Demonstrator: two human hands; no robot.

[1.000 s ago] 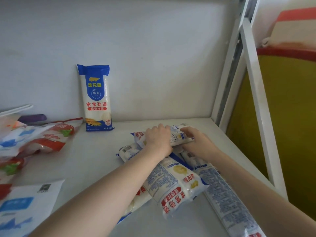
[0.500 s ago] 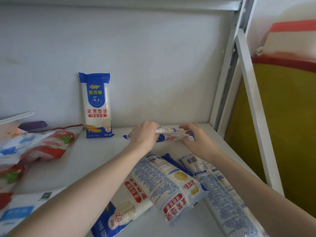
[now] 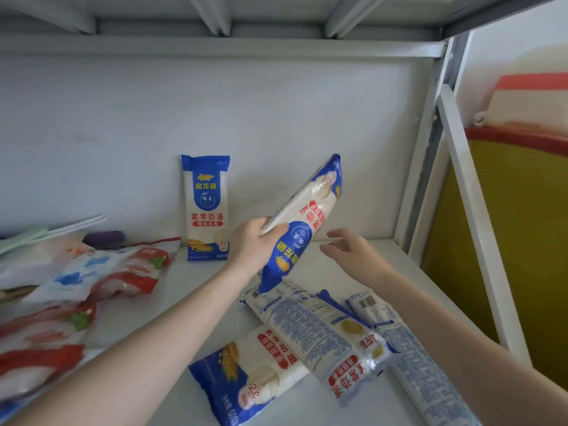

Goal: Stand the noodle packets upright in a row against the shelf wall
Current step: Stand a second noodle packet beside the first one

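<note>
The left hand holds one noodle packet up in the air, tilted, with its printing upside down. The right hand is open and empty, just beside it. One packet already stands against the back wall of the shelf. Three more packets lie in a pile near the front edge. The held packet is soft and slippery, so it could slide down or fall over if it is stood too far from the wall. It might also bump the standing one.
</note>
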